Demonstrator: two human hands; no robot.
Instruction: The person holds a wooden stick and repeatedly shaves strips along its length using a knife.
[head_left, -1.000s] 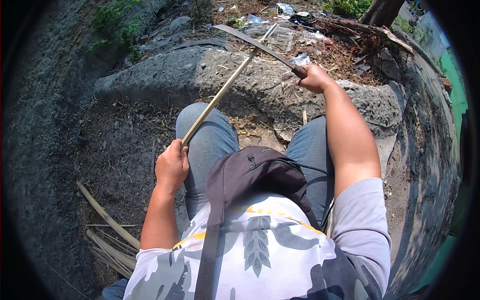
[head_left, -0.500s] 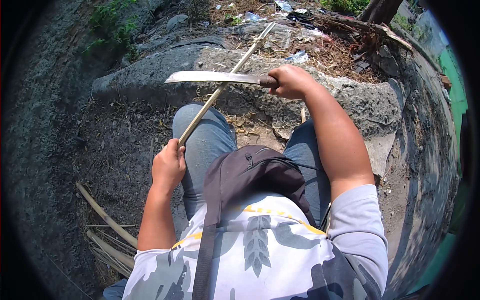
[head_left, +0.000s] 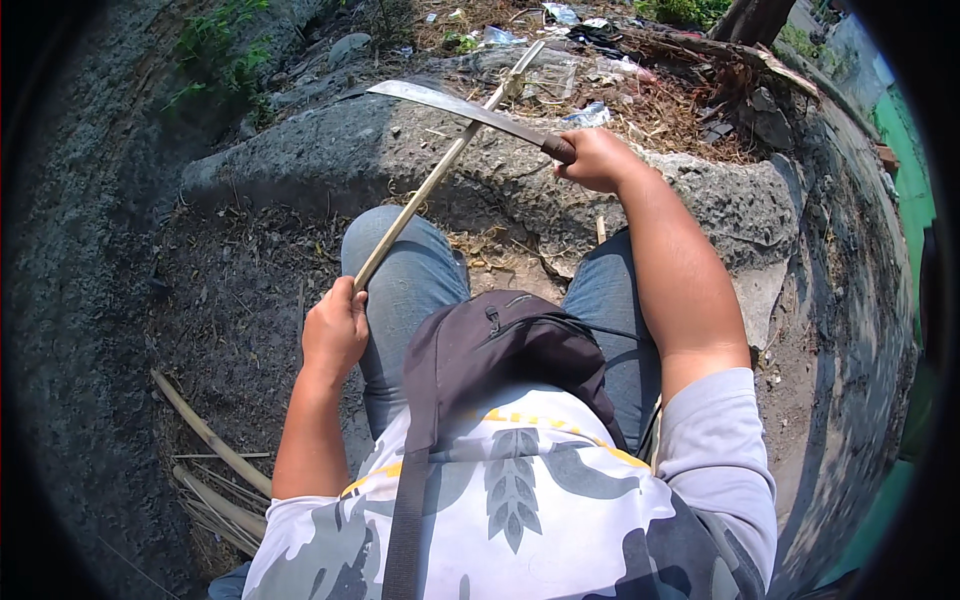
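Observation:
A long, pale split strip of bamboo or wood point(head_left: 428, 187) slants up and away from my left knee toward the stone ledge. Its near end is gripped by my left hand point(head_left: 335, 325), fingers closed around it beside my left thigh. My right hand point(head_left: 596, 160) is wrapped round the dark handle of a machete point(head_left: 450, 105). The long, curved blade points up and to the left, crossing the strip in its upper part; whether edge and strip touch is hard to tell. Some of the strip behind the blade is hidden.
A rough stone ledge point(head_left: 300, 140) runs across in front of my knees. Beyond it lie dry litter and plastic scraps point(head_left: 590, 114), near a tree trunk point(head_left: 752, 22). Several pale strips point(head_left: 225, 508) rest on the dark ground at my left. A dark bag point(head_left: 500, 350) sits on my lap.
The machete has moved up along the strip, away from me, and tilted so its tip points higher. My right hand has shifted slightly right; my left hand stays closed on the strip.

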